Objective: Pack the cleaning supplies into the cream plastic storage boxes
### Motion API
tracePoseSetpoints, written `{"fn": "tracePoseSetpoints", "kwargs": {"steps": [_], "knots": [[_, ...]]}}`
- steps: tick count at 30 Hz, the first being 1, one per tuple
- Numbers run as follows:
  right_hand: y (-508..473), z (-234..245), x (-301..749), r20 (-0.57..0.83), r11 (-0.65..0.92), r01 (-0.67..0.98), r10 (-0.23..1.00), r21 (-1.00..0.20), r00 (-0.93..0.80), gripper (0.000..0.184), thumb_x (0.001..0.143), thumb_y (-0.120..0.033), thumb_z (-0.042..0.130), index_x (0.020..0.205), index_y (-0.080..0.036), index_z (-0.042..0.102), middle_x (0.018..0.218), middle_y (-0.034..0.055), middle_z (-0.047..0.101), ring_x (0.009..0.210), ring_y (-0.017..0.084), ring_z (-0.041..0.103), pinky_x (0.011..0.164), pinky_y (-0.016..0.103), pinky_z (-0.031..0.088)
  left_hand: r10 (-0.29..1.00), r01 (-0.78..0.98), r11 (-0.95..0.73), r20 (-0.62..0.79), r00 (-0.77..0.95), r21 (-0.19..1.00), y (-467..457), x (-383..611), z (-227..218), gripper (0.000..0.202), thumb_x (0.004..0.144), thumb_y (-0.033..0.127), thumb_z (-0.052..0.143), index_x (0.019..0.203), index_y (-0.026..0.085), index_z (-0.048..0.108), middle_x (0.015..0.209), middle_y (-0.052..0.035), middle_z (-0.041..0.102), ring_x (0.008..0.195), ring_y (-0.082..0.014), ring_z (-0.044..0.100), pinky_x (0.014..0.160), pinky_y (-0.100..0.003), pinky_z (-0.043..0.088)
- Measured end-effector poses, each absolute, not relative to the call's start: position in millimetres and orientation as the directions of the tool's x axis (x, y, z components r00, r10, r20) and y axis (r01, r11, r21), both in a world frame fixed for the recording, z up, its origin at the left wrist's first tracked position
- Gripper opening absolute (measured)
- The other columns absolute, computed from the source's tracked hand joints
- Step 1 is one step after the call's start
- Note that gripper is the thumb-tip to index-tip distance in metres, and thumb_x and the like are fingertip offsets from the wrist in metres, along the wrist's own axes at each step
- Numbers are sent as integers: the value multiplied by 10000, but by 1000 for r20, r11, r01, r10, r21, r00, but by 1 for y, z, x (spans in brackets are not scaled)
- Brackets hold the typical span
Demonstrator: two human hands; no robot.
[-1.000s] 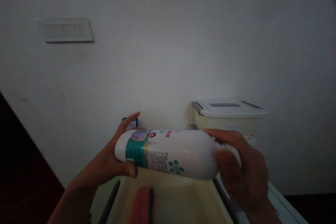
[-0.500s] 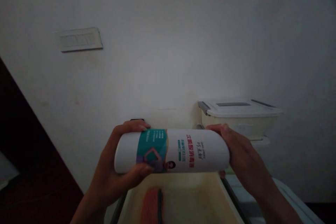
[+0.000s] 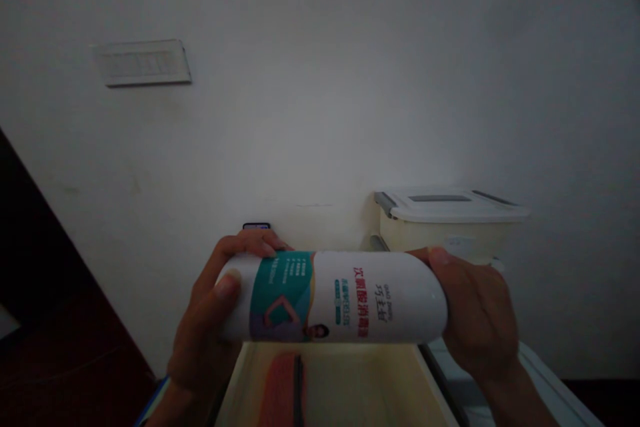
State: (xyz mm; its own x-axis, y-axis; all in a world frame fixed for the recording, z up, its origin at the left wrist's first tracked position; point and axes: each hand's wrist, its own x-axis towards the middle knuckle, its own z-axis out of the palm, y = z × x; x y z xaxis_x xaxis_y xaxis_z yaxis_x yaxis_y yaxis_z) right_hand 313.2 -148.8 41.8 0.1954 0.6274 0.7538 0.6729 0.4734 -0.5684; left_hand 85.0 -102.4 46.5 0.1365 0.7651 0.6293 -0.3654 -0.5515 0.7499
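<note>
A white disinfectant bottle (image 3: 333,300) with a teal label and red Chinese characters lies sideways across the middle of the head view. My left hand (image 3: 215,307) grips its base end, thumb on the near side and fingers over the top. At the other end, my right hand (image 3: 475,313) is wrapped round the neck or cap, which the hand hides. Below the bottle, a cream bin (image 3: 370,387) holds a red-orange item (image 3: 275,390) with a dark band along its side.
A lidded storage box (image 3: 450,213) stands against the wall at right. A phone-like dark-edged object (image 3: 257,226) shows behind my left hand. A switch panel (image 3: 143,63) is on the wall at upper left. A pale bluish lid or box (image 3: 540,380) sits at lower right.
The bottle has dropped slightly and come a little closer. My left thumb has shifted toward its base, and my right hand has turned round its end. The view has tilted slightly.
</note>
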Motion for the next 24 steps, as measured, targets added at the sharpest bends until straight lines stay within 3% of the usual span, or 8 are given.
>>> {"fn": "tracePoseSetpoints", "kwargs": {"steps": [4, 7, 13, 16, 19, 22, 24], "knots": [[-150, 44, 312, 777, 499, 693, 612, -521, 145, 481, 951, -364, 280, 651, -199, 618, 483, 15, 571, 406, 138, 521, 434, 286, 338, 736, -323, -608, 668, 114, 725, -101, 84, 47, 199, 768, 404, 635, 846, 223, 656, 933, -44, 606, 905, -222, 578, 735, -289, 535], [-152, 45, 310, 756, 469, 686, 628, -556, 183, 492, 952, -371, 281, 610, -209, 595, 459, 11, 535, 410, 141, 511, 437, 290, 327, 751, -201, -612, 642, 153, 765, -100, 80, 46, 257, 747, 419, 660, 918, 229, 639, 973, -53, 610, 897, -228, 589, 686, -263, 534], [-150, 45, 312, 694, 400, 648, 660, -648, 287, 511, 932, -446, 319, 534, -201, 525, 501, 17, 552, 474, 145, 515, 439, 279, 320, 801, 4, -352, 299, 518, 936, -90, 56, 46, 441, 735, 453, 664, 1121, 285, 533, 949, -47, 626, 619, -184, 632, 407, -216, 485], [-145, 43, 312, 646, 428, 537, 692, -727, 322, 474, 892, -510, 404, 587, -191, 574, 561, 12, 580, 492, 129, 500, 431, 246, 351, 717, 141, -352, 170, 676, 925, -90, 50, 46, 649, 644, 435, 748, 1225, 297, 496, 1046, -62, 648, 806, -255, 666, 626, -321, 568], [-143, 41, 312, 536, 420, 354, 765, -835, 356, 468, 859, -591, 418, 704, -202, 628, 584, -1, 571, 458, 111, 469, 386, 217, 347, 628, 277, -477, 102, 772, 834, -95, 57, 45, 926, 514, 389, 827, 1343, 290, 426, 1262, -74, 580, 1065, -328, 589, 906, -440, 491], [-145, 41, 315, 489, 425, 248, 806, -871, 335, 453, 827, -633, 445, 749, -223, 622, 635, -4, 567, 474, 109, 472, 379, 206, 354, 574, 354, -592, 70, 816, 724, -100, 70, 44, 1023, 507, 349, 815, 1408, 309, 332, 1326, -63, 543, 1132, -331, 548, 963, -450, 446], [-148, 43, 318, 515, 431, 302, 798, -850, 313, 412, 800, -630, 498, 767, -237, 617, 686, -3, 571, 514, 113, 492, 395, 201, 365, 581, 396, -645, 84, 809, 654, -101, 73, 43, 1015, 553, 325, 784, 1430, 321, 275, 1363, -62, 511, 1156, -318, 535, 976, -435, 435]]}}
